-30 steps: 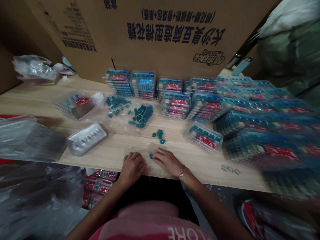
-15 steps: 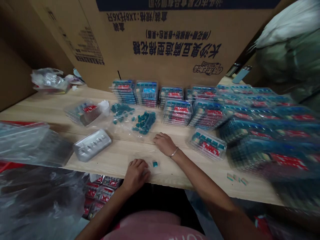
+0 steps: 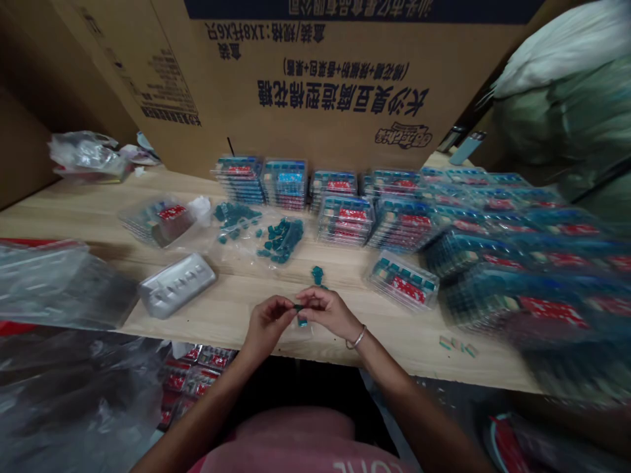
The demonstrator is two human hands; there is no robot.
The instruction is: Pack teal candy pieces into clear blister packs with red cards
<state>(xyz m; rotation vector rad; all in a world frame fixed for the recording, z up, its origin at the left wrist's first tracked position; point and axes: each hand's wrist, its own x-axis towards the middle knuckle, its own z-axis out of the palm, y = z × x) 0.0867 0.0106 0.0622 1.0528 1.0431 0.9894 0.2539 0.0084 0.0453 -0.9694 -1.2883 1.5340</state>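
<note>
2 bare hands meet over the front part of a pale wooden table [image 3: 231,289]: the left hand [image 3: 269,323] and the right hand [image 3: 328,311], with a thin silver bracelet [image 3: 358,337] on its wrist. Their fingertips are together, clamped on a small teal piece [image 3: 298,307] just above the wood. A second teal piece [image 3: 302,321] sits right below the fingers on a small clear sheet [image 3: 300,332], and a third teal piece [image 3: 317,274] lies just beyond the right hand.

Farther back, 2 heaps of teal pieces [image 3: 279,240] lie on clear plastic, beside a clear tray with a red label [image 3: 160,221]. A silver tray [image 3: 176,286] lies left of the hands. Stacks of clear packs [image 3: 345,221], with teal and red inside, fill the back and right, blurring toward the right edge. A printed cardboard carton [image 3: 315,59] stands behind them, and a crumpled clear plastic bag [image 3: 59,282] lies at the left end of the table.
</note>
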